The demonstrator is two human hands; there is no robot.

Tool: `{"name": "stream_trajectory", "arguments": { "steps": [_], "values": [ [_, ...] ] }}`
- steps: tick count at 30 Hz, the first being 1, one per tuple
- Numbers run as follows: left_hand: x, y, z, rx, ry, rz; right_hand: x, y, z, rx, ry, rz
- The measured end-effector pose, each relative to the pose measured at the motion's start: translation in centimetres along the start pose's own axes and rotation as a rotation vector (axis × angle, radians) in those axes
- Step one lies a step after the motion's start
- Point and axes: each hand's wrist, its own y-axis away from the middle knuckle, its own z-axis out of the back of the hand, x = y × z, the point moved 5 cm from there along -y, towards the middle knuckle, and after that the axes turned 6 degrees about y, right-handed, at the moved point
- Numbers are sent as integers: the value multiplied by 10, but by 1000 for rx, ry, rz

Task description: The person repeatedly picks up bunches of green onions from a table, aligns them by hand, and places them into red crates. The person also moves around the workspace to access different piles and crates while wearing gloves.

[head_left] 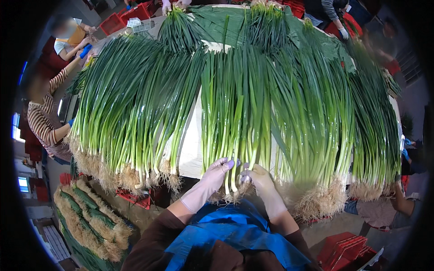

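Note:
Long green onions (235,113) with pale stems and fibrous roots (323,198) lie side by side across a broad white-topped table (190,135). At the near edge, my left hand (214,176) in a pale lilac glove is closed on the lower white stems of a few onions. My right hand (257,180), in a similar glove, is closed round the base of stalks just to the right. The roots between my hands hang over the edge, above my blue apron (217,226).
Co-workers (47,122) stand at the left; others' hands (343,32) show at far and right sides. Rooted bundles on dark green sheeting (90,217) lie lower left, red crates (341,253) lower right. More onion bunches (264,27) cover the far edge.

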Motion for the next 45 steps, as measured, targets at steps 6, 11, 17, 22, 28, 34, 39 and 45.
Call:
{"name": "stream_trajectory", "arguments": {
  "steps": [6,11,17,22,28,34,39,45],
  "values": [
    [-12,-2,11,-9,-109,-70,9,15,-8,234,-346,59],
    [-11,-3,20,-81,-94,-62,5,23,-12,335,-393,86],
    [-15,3,6,-66,-54,86,2,11,-14,153,-178,104],
    [-22,4,12,-55,-159,-25,11,19,-15,334,-349,-65],
    [-21,10,-6,-65,-359,-200,2,6,-37,372,-336,-30],
    [-15,8,6,33,-304,-190,7,8,-44,359,-205,-23],
    [-31,29,-13,169,-171,5,26,28,-38,377,-434,12],
    [-21,30,-5,290,20,85,21,44,-40,493,-451,29]
  ]
}}
